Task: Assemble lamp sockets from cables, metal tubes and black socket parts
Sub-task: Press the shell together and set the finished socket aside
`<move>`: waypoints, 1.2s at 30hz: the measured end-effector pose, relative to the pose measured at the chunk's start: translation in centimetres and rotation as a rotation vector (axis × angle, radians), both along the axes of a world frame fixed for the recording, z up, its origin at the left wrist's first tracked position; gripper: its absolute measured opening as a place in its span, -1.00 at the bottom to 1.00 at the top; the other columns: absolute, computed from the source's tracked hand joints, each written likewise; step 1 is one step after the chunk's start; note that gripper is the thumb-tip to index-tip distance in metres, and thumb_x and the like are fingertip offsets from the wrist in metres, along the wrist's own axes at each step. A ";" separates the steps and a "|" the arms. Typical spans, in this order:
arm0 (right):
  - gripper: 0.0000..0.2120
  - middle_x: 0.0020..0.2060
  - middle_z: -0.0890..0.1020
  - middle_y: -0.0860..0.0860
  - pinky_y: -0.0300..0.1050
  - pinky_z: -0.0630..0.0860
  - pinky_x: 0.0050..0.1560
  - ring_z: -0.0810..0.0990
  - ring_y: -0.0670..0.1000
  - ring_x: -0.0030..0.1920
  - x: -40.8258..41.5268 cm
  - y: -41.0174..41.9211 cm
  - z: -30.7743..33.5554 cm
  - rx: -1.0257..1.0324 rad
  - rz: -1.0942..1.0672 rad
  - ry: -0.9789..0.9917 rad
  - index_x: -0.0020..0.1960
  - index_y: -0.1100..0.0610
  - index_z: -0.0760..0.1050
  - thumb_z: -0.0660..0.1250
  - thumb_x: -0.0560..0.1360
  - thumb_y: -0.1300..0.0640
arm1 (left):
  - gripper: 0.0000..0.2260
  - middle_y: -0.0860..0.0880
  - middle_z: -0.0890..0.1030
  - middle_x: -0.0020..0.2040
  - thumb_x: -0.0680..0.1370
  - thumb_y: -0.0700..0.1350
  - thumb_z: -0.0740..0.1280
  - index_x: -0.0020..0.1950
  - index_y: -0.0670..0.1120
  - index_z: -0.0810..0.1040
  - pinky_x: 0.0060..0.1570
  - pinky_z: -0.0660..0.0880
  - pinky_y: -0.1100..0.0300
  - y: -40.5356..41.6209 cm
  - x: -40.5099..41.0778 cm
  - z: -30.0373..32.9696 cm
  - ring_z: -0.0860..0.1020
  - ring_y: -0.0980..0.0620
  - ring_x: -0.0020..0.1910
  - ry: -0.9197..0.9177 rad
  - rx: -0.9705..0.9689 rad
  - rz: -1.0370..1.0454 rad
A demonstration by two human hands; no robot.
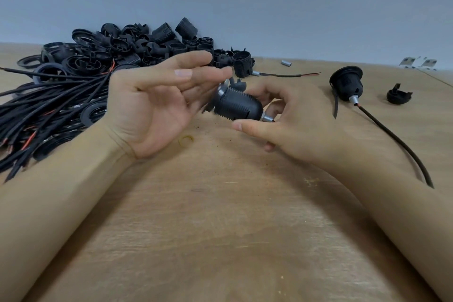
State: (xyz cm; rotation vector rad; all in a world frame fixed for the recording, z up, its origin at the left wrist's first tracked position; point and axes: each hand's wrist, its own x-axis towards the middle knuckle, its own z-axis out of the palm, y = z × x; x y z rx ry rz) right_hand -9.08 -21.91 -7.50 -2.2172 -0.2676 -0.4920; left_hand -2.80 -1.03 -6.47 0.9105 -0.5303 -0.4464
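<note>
A black threaded socket (235, 105) hangs above the wooden table (220, 216) at the middle. A short metal tube (267, 118) sticks out of its right end. My right hand (291, 125) grips the socket at that tube end, fingers curled round it. My left hand (161, 100) is spread with straight fingers; its fingertips lie against the socket's left, open end, where a metal rim shows. The image is blurred around the fingertips.
A heap of black socket parts (137, 46) lies far left, with a bundle of black cables (49, 105) in front. An assembled socket with cable (346, 83) sits at right, a black cap (398, 95) beyond it. A loose metal tube (286, 63) lies behind.
</note>
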 end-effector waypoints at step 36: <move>-0.69 -0.19 0.62 -0.18 -0.27 0.53 -0.53 0.61 -0.06 -0.47 0.3 -0.2 0.1 0.043 -0.043 0.051 -0.01 -0.05 0.58 0.59 0.31 -0.02 | -0.57 -0.12 0.69 0.07 0.52 0.12 0.20 0.18 -0.14 0.62 0.19 0.50 0.03 -0.7 0.2 -0.5 0.61 -0.10 0.13 -0.039 0.227 0.388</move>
